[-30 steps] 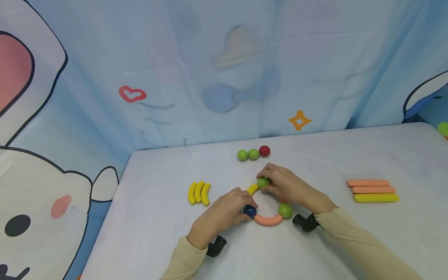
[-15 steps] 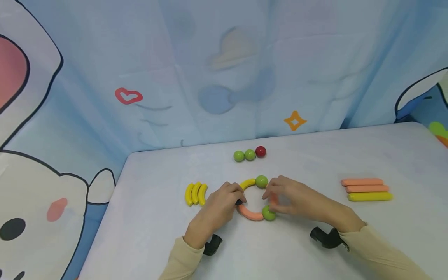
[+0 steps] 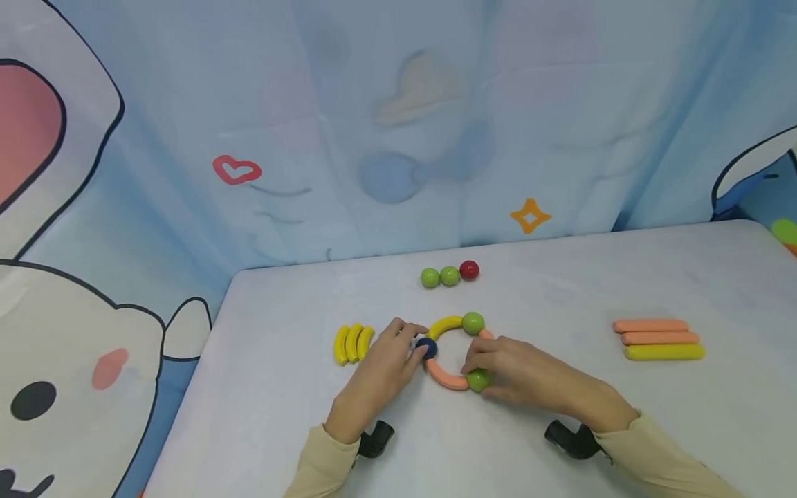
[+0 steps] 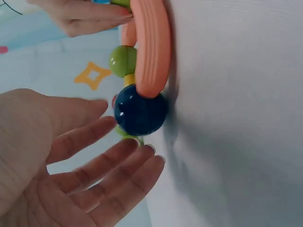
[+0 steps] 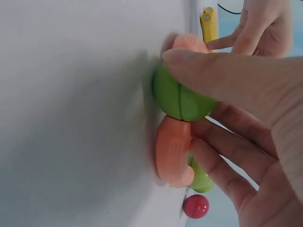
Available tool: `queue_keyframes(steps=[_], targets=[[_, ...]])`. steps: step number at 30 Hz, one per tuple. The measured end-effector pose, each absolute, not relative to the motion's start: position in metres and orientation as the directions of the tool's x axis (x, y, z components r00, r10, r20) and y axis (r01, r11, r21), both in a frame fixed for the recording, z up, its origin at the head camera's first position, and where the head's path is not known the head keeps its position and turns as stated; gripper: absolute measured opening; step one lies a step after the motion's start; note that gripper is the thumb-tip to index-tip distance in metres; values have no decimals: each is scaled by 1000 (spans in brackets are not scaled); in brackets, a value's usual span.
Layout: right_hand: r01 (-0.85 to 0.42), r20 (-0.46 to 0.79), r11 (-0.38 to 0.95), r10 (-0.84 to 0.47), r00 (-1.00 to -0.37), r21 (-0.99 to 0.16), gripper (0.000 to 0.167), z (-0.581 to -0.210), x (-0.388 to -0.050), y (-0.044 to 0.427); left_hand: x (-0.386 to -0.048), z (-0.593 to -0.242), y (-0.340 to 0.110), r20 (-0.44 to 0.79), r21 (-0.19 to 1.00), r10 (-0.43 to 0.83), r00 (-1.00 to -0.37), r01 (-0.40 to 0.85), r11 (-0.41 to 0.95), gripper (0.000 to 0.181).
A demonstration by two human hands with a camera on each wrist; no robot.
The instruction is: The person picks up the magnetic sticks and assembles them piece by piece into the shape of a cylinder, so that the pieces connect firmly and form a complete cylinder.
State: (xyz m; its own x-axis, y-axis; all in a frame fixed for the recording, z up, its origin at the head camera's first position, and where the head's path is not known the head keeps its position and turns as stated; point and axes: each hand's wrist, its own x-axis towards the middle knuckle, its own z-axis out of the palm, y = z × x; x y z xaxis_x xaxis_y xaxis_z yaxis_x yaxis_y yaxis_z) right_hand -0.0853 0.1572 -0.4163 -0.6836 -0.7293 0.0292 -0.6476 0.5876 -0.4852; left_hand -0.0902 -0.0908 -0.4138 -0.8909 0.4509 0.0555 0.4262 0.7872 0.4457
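Observation:
On the white table lies a ring of curved sticks and balls. A dark blue ball is at its left, a yellow curved stick and a green ball at the top. An orange curved stick forms the lower left. My left hand is beside the blue ball, fingers spread loosely; in the left wrist view the fingertips reach its near side without curling round it. My right hand pinches the lower green ball between thumb and fingers, partly covering the right-hand orange curved stick.
Several short yellow curved sticks lie left of the ring. Two loose green balls and a red ball sit behind it. At the right are two orange straight sticks and a yellow straight stick. A printed blue curtain hangs behind.
My right hand has gone from the top green ball down to the lower one and grips it. The ring has shifted left. My left hand has loosened from the blue ball.

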Motion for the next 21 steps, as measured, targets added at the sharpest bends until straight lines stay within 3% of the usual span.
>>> queue_keyframes(steps=[15, 21], targets=[[-760, 245, 532, -734, -634, -374, 32, -428, -76, 149, -101, -420, -81, 44, 562, 349, -936, 312, 766, 30], [-640, 266, 582, -600, -755, -503, 32, -427, -82, 153, -103, -420, -81, 37, 557, 347, -937, 307, 772, 32]])
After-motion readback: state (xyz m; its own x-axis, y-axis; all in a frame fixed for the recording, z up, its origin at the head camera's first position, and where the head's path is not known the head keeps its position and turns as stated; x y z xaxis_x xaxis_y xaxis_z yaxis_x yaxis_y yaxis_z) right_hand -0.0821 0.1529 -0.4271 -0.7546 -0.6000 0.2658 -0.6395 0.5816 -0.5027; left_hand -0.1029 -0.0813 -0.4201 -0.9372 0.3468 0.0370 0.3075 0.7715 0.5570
